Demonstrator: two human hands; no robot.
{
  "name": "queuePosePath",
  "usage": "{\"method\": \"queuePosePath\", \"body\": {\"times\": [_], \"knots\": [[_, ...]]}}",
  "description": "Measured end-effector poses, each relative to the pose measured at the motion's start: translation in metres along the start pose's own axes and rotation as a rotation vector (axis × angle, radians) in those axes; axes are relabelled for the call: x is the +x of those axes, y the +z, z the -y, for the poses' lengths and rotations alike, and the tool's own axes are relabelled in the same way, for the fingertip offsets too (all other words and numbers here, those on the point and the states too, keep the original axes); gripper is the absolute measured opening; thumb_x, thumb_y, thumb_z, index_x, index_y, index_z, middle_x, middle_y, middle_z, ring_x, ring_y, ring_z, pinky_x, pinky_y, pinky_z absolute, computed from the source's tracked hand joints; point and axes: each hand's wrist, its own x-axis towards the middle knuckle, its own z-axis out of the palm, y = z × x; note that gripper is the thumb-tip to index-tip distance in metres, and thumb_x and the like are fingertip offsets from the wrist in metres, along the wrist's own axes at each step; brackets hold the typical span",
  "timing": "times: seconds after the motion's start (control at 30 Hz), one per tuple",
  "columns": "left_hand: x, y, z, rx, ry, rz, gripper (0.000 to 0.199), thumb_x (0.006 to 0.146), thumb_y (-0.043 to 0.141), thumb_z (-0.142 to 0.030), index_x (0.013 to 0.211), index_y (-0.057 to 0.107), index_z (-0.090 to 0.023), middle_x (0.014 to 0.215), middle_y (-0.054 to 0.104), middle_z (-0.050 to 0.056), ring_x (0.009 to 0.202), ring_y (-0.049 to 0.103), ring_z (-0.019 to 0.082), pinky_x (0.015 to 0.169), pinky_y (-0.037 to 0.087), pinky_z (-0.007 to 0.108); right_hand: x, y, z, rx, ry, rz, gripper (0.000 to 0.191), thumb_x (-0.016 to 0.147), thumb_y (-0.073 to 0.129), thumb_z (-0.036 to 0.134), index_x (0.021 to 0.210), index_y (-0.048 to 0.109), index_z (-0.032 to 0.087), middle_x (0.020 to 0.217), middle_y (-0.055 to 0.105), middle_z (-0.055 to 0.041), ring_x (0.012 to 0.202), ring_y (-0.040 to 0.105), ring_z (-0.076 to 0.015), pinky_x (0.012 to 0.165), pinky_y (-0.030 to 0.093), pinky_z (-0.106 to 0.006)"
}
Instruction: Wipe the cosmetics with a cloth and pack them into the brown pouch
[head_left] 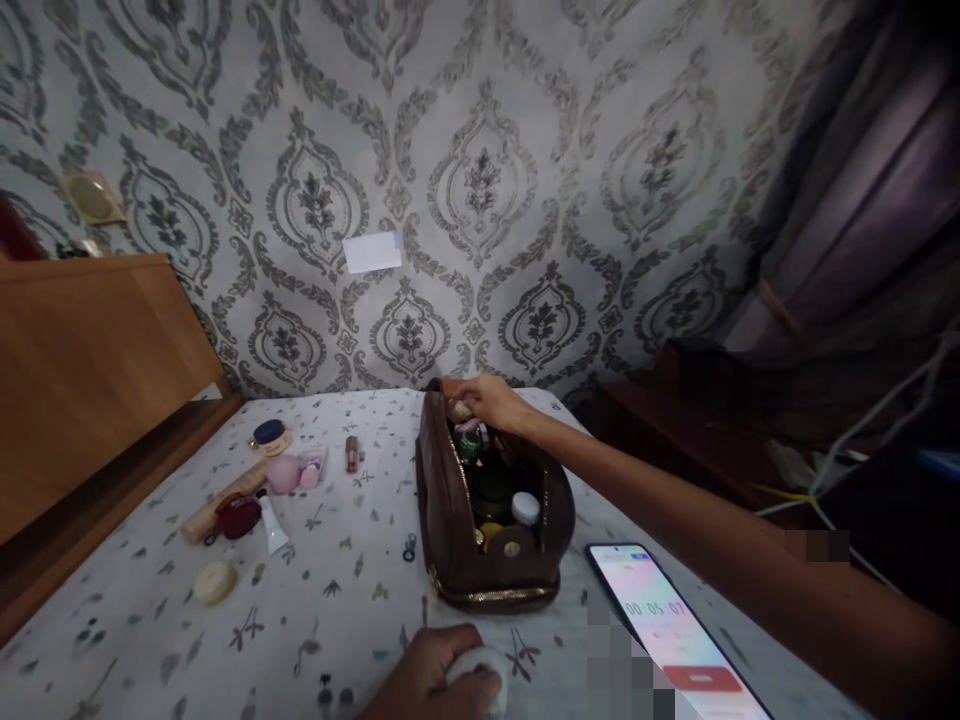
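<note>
A brown toiletry bag (pixel 442 480) stands unzipped on the printed sheet, packed with small items. Among them a white-lidded jar (pixel 526 508), something yellow (pixel 491 536) and a green item (pixel 470 444) show. My right hand (pixel 491 402) reaches to the bag's far end, its fingers curled at the opening by a pale item (pixel 457 410); what they grip is partly hidden. Low in the view, in front of the bag, my left hand (pixel 435 675) is closed around a white round object (pixel 480 665), mostly covered by the fingers.
Left on the sheet lie a blue-lidded jar (pixel 270 435), a pink sponge (pixel 283 474), a white tube (pixel 273 525), a dark red item (pixel 238 516), a cream round piece (pixel 215 582) and a small lip-gloss-like tube (pixel 351 455). A phone (pixel 675 630) showing a timer lies right.
</note>
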Motion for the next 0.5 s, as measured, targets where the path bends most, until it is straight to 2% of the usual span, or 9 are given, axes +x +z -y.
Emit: {"method": "queuePosePath", "body": {"times": [0.13,0.23,0.37,0.5], "knots": [[0.0011,0.0035,0.0015,0.062,0.020,-0.072,0.059,0.077,0.066,-0.051,0.123,0.060,-0.016,0.121,0.065,0.009,0.115,0.056,0.028,0.100,0.040,0.036,-0.0033,-0.0006,0.0000,0.014,0.009,0.003,0.025,0.087,0.053,0.012,0.102,0.073,0.010,0.088,0.075,-0.0098,0.074,0.071,-0.0179,0.068,0.050,-0.021],[0.0032,0.0015,0.0031,0.106,0.030,-0.042,0.064,0.077,0.063,-0.057,0.126,0.058,-0.015,0.127,0.062,0.010,0.123,0.051,0.030,0.104,0.037,0.036,-0.0046,-0.0037,0.0005,-0.003,0.023,0.001,0.027,0.090,0.049,0.011,0.102,0.073,0.011,0.087,0.075,-0.0082,0.078,0.071,-0.0172,0.069,0.049,-0.019],[0.0048,-0.0047,0.0063,0.118,-0.039,0.036,0.081,0.075,0.062,-0.065,0.136,0.048,-0.013,0.143,0.050,0.014,0.132,0.043,0.030,0.110,0.032,0.038,-0.0034,-0.0062,0.0012,-0.049,0.054,-0.010,0.028,0.088,0.048,0.008,0.098,0.074,0.012,0.090,0.075,-0.0076,0.088,0.070,-0.0191,0.073,0.047,-0.020],[0.0029,-0.0040,0.0048,0.109,0.047,0.000,0.079,0.076,0.061,-0.066,0.133,0.052,-0.013,0.140,0.052,0.014,0.131,0.043,0.031,0.110,0.031,0.040,-0.0028,-0.0042,0.0012,-0.071,0.067,-0.013,0.028,0.085,0.048,0.006,0.097,0.073,0.011,0.097,0.074,-0.0103,0.095,0.067,-0.0223,0.077,0.047,-0.023]]}}
